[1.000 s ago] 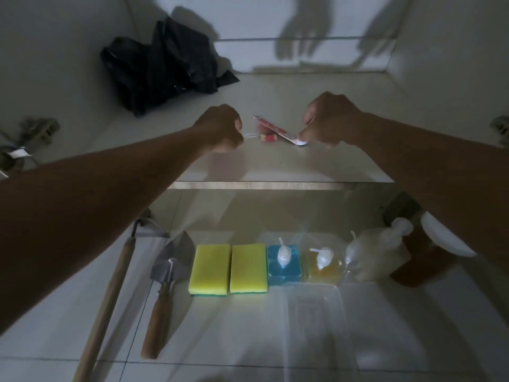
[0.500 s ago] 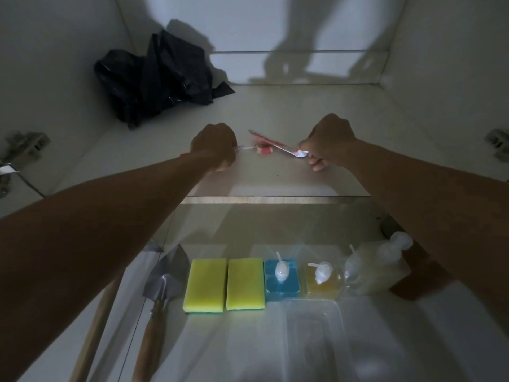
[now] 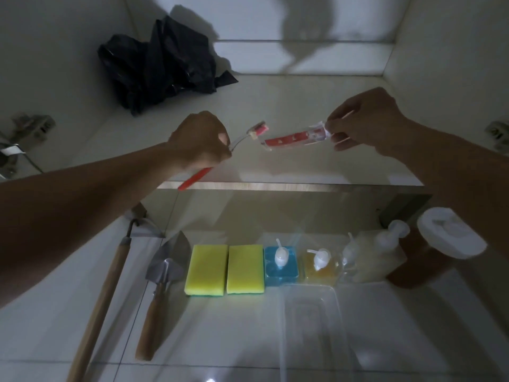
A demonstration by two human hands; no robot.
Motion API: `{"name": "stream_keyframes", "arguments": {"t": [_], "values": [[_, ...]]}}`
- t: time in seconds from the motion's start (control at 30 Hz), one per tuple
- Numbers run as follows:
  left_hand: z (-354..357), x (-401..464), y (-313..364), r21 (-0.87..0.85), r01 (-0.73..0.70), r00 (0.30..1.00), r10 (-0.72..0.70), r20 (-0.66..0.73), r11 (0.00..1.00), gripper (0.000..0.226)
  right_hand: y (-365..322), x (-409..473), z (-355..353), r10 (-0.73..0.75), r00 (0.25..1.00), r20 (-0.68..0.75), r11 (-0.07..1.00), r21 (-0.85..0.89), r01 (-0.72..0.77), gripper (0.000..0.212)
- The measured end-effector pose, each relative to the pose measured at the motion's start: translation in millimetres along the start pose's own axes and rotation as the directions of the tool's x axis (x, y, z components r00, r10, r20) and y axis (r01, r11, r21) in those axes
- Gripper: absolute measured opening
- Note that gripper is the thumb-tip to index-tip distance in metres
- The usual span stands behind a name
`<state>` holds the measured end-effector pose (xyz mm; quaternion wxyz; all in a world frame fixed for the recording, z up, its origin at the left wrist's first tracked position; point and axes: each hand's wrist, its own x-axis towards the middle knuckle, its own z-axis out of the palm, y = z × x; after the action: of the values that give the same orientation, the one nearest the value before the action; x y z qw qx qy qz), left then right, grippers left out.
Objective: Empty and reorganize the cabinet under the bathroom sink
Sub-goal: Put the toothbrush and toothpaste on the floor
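My left hand grips a red and white toothbrush by its handle, bristle head up and to the right, red handle end sticking out below the fist. My right hand pinches the end of a red toothpaste tube, which points left toward the brush head with a small gap between them. Both are held in the air above the pale cabinet floor. A crumpled black plastic bag lies in the cabinet's back left corner.
On the tiled floor in front of the cabinet lie a long wooden-handled tool, a metal trowel, two yellow sponges, a blue and an orange soap bottle, clear pump bottles, a brown white-lidded jar and a clear tray.
Both hands rose off the cabinet floor and moved apart. The toothbrush and the tube, together before, are now separate, one in each hand.
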<state>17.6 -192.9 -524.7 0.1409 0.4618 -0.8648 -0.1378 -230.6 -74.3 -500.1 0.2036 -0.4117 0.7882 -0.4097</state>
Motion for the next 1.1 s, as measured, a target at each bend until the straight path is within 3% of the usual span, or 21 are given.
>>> {"name": "stream_keyframes", "arguments": {"t": [0.1,0.17,0.3,0.47,0.63,0.83,1.1], "values": [[-7.2,-43.5,1.4,-0.053,0.004,0.993,0.002,0.119,0.999,0.008,-4.2,-28.1,3.2,-0.110,0.985,0.131,0.994,0.012,0.109,0.014],[-2.3,-72.4,-2.7,-0.184,0.109,0.966,-0.061,0.251,0.977,0.011,-4.2,-52.9,12.8,-0.175,0.949,0.263,0.982,-0.021,0.187,0.013],[30.6,-122.6,-16.2,-0.282,0.353,0.844,-0.173,0.509,0.892,0.009,8.5,-95.5,52.0,-0.253,0.838,0.483,0.906,-0.186,0.381,0.007],[88.1,-179.3,-33.3,-0.241,0.599,0.663,-0.305,0.684,0.763,0.011,51.1,-140.0,110.3,-0.263,0.722,0.640,0.798,-0.276,0.535,0.012],[133.6,-211.7,-44.3,-0.230,0.663,0.625,-0.358,0.694,0.712,0.015,97.7,-162.2,147.8,-0.184,0.672,0.718,0.760,-0.329,0.560,0.016],[164.0,-215.6,-42.9,-0.253,0.704,0.606,-0.376,0.701,0.664,0.015,117.6,-164.2,163.1,-0.143,0.710,0.690,0.732,-0.410,0.545,0.015],[177.1,-215.8,-31.1,-0.227,0.746,0.549,-0.384,0.742,0.627,0.014,114.5,-170.6,164.0,-0.225,0.703,0.675,0.532,-0.519,0.669,0.012]]}}
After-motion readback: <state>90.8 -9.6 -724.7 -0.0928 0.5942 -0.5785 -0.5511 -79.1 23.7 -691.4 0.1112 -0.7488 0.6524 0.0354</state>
